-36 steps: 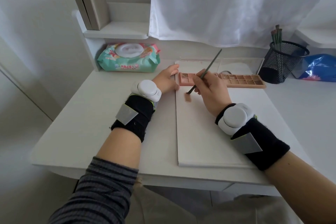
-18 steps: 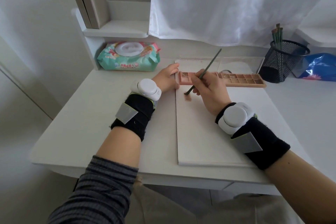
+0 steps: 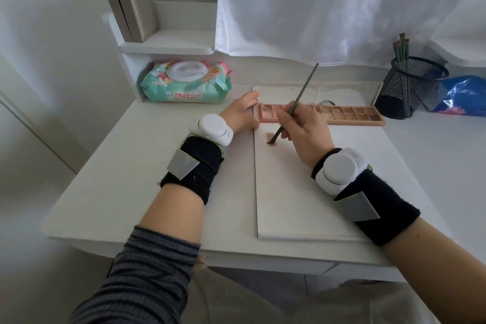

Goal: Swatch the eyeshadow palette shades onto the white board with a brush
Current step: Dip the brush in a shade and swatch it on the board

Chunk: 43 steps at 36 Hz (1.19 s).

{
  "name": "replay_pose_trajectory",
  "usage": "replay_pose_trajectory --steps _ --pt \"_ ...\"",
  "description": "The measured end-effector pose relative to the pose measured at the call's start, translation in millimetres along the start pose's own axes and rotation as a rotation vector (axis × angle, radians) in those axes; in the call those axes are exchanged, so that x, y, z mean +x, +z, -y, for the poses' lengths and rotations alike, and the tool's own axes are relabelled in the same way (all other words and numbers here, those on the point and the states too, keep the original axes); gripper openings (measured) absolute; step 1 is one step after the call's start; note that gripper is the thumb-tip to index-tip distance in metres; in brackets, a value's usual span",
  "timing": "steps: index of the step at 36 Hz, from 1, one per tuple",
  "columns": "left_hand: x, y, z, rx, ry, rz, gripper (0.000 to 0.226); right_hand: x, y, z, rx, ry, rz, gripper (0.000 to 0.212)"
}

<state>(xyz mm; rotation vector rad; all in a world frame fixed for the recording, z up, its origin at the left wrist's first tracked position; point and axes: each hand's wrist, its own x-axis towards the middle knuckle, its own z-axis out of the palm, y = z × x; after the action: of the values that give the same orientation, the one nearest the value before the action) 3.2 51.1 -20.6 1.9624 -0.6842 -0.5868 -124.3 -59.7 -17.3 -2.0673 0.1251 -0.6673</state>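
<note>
A pastel green pack of wet wipes (image 3: 185,81) lies at the back left of the white desk (image 3: 131,166), under a shelf holding a beige box (image 3: 131,9). A black mesh cup (image 3: 410,87) at the back right holds several green-handled brushes (image 3: 401,50), beside a blue plastic bag (image 3: 464,96). The right hand (image 3: 305,130) pinches a thin dark green brush (image 3: 294,105), its tip touching a brownish smear (image 3: 271,138) on the flat white board (image 3: 302,197). The left hand (image 3: 240,113), fingers loosely extended, rests at the board's edge touching the long pink eyeshadow palette (image 3: 349,114), which lies across the board's far end, partly hidden by the right hand.
</note>
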Motion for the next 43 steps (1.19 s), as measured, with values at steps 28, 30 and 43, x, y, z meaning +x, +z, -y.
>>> replay_pose_trajectory --steps 28,30,43 --pt "-1.0 0.0 -0.1 0.014 0.0 0.001 0.08 0.6 1.7 -1.5 -0.029 0.004 0.026 0.016" --pt "-1.2 -0.2 -0.3 0.003 -0.002 0.006 0.08 0.1 1.1 -1.5 -0.011 -0.001 0.035 0.018" --pt "-2.1 1.2 -2.1 0.006 0.002 0.003 0.079 1.2 0.3 -0.3 -0.055 0.03 -0.005 0.015"
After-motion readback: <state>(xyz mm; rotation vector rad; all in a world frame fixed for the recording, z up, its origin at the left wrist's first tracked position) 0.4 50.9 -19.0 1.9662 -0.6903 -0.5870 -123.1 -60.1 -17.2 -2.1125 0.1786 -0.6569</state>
